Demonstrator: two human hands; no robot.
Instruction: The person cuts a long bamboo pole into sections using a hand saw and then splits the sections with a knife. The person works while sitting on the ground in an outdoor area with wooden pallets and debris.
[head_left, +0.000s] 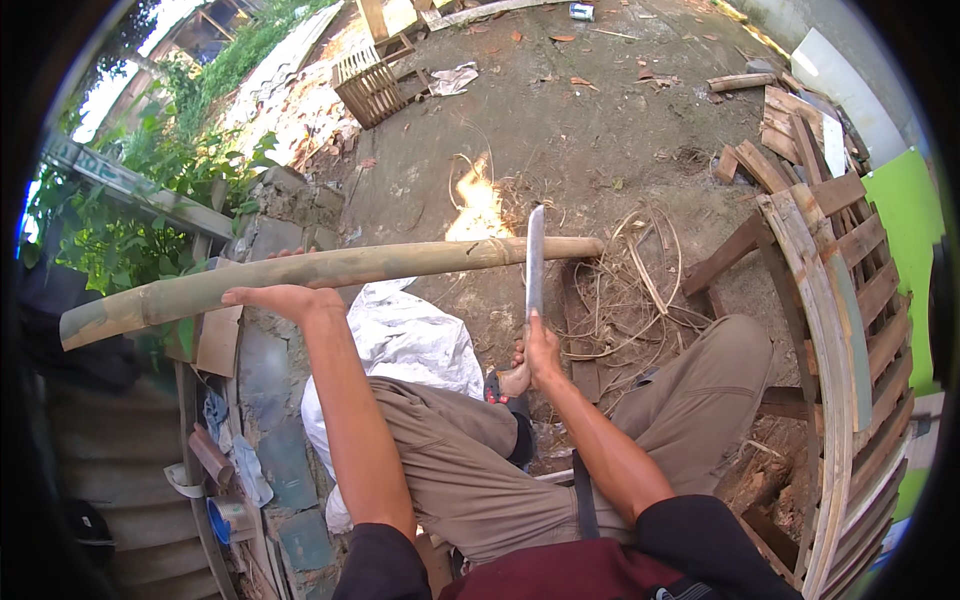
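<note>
A long greenish-tan bamboo pole [400, 262] runs across in front of me, its left end nearer and lower. My left hand [288, 300] is closed around it from below, with fingertips showing along the far side. In my right hand [541, 352] is a machete [535, 262], gripped by its handle with the blade pointing up and away. The blade crosses in front of the pole near its right end; I cannot tell whether they touch. Under the pole, beside my left leg, lies a white sack [415, 335].
Thin bamboo strips [650, 270] lie tangled on the ground at right. A wooden slatted frame [835, 290] stands along my right side. Left is a low block wall [280, 450]. Beyond the pole glows a bright patch [480, 208], sunlight or flame. A crate [368, 88] lies farther off.
</note>
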